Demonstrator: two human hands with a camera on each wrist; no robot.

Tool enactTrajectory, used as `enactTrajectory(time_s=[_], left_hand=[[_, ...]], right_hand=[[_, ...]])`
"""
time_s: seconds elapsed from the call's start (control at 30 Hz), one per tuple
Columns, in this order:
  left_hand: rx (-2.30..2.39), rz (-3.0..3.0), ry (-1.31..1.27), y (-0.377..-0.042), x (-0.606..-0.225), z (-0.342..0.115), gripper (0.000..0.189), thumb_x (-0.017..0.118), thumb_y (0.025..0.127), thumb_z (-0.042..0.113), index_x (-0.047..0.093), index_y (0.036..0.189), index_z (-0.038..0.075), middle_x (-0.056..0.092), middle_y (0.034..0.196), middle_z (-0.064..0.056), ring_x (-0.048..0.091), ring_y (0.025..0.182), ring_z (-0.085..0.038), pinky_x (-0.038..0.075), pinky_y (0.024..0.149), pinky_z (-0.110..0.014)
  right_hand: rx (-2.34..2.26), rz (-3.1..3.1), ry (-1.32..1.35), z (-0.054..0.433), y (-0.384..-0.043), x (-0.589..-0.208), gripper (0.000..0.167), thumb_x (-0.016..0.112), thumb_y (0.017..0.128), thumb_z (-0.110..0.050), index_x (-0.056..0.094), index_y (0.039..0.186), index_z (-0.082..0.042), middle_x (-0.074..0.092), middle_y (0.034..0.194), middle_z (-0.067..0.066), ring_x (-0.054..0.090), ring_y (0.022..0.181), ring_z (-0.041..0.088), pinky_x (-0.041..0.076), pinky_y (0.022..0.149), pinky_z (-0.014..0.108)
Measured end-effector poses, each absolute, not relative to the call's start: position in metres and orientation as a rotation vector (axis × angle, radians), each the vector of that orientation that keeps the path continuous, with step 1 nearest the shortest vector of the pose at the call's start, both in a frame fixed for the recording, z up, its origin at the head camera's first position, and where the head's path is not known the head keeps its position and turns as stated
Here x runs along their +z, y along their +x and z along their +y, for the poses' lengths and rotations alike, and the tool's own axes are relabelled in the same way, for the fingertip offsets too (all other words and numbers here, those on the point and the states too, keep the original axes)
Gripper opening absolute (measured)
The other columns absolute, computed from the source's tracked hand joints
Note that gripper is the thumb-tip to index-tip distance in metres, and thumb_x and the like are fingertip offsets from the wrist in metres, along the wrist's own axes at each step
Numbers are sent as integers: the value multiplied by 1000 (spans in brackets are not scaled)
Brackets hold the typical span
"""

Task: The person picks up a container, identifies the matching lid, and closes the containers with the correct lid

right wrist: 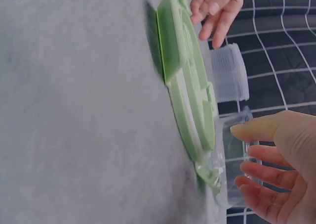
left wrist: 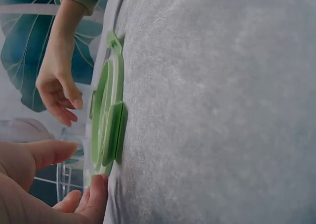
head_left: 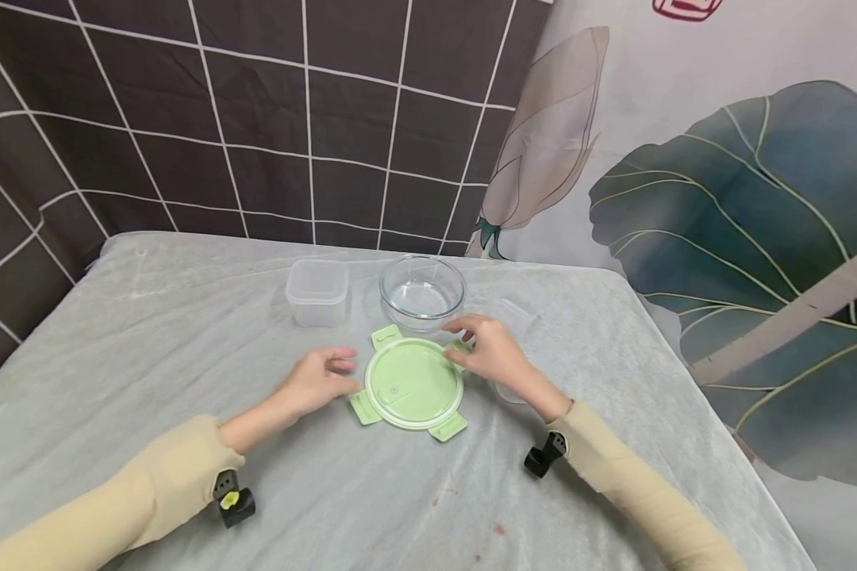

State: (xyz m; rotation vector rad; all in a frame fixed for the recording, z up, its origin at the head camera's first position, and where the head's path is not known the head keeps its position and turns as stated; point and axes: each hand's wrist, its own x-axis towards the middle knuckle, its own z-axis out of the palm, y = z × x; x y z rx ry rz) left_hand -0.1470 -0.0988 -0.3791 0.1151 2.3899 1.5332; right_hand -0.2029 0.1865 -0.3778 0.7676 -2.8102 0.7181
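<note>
Loosely laid, the green lid (head_left: 414, 379) could tip or skid

It lies flat on the grey cloth (head_left: 293, 492), flaps sticking out, just in front of the glass bowl (head_left: 423, 305). The left hand (head_left: 319, 381) is beside its lower-left flap (head_left: 365, 408), thumb apart from relaxed fingers; the right hand (head_left: 494, 349) is at the far-right edge, thumb and fingers likewise parted. Neither pinches anything; whether a fingertip touches the lid, I cannot tell. Lifting from one side alone could tip it, and gripping by a flap could let that hinge swing. Pushed away, it might knock the bowl. Farther out, the clear plastic container (head_left: 317, 293) seems safe; a dropped right wrist could brush the clear piece (head_left: 512, 394) beside it.
</note>
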Motion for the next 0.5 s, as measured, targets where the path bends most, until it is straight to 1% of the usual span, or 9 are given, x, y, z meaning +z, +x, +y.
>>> enactTrajectory(time_s=[0.1, 0.17, 0.27, 0.4, 0.5], left_hand=[[1514, 2379, 107, -147, -380, -97, 61, 71, 78, 8, 50, 132, -8, 61, 124, -26, 65, 95, -24, 52, 67, -24], [1501, 2367, 96, -147, -382, -96, 61, 71, 77, 7, 50, 133, -7, 62, 123, -25, 64, 101, -28, 54, 71, -25], [1487, 2361, 90, -146, -384, -95, 60, 71, 77, 8, 51, 132, -7, 63, 122, -24, 61, 108, -31, 54, 74, -28], [1495, 2358, 93, -146, -389, -96, 60, 72, 76, 8, 52, 131, -8, 64, 119, -23, 61, 109, -32, 55, 79, -31], [1495, 2339, 92, -145, -390, -97, 60, 73, 75, 7, 52, 129, -10, 65, 116, -24, 64, 104, -29, 56, 82, -31]], right_hand=[[745, -2839, 753, 191, -205, -382, 35, 78, 77, -16, 70, 109, -4, 72, 102, 13, 68, 80, 23, 58, 69, 31], [748, -2853, 750, 192, -206, -384, 35, 79, 77, -16, 70, 109, -3, 72, 100, 13, 68, 80, 22, 58, 69, 31], [751, -2859, 754, 195, -206, -387, 35, 79, 77, -16, 70, 108, -3, 71, 98, 13, 68, 80, 22, 58, 70, 31], [758, -2872, 736, 197, -207, -388, 35, 79, 77, -17, 70, 108, -3, 70, 93, 12, 67, 78, 21, 57, 70, 32], [764, -2889, 728, 197, -207, -387, 34, 79, 78, -17, 70, 108, -2, 69, 91, 11, 67, 76, 20, 57, 69, 31]])
